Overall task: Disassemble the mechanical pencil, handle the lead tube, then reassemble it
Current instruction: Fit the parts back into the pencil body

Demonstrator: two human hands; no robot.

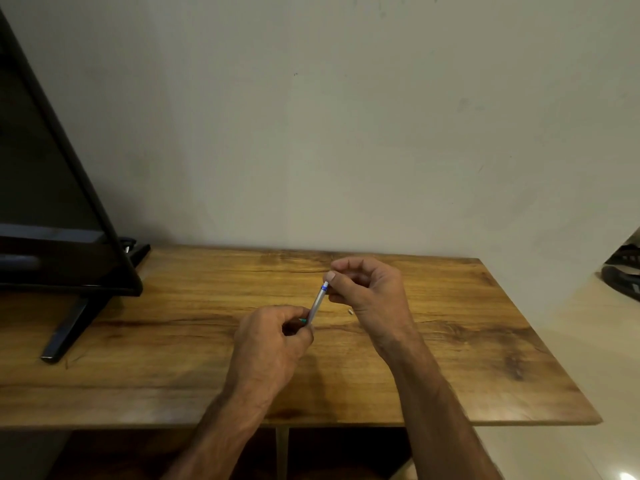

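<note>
A slim silver mechanical pencil [317, 304] with a blue ring near its upper end slants up to the right over the wooden table [173, 358]. My left hand [273, 344] grips its lower end, where a bit of green shows between the fingers. My right hand [367, 289] pinches the pencil's white top end between thumb and forefinger. A tiny pale piece [350, 311] lies on the table just under my right hand; I cannot tell what part it is.
A black flat screen [52, 202] on a slanted foot [69, 327] stands at the table's left. A pale wall rises right behind the table. A dark object [623, 271] lies on the floor at the far right, past the table's edge.
</note>
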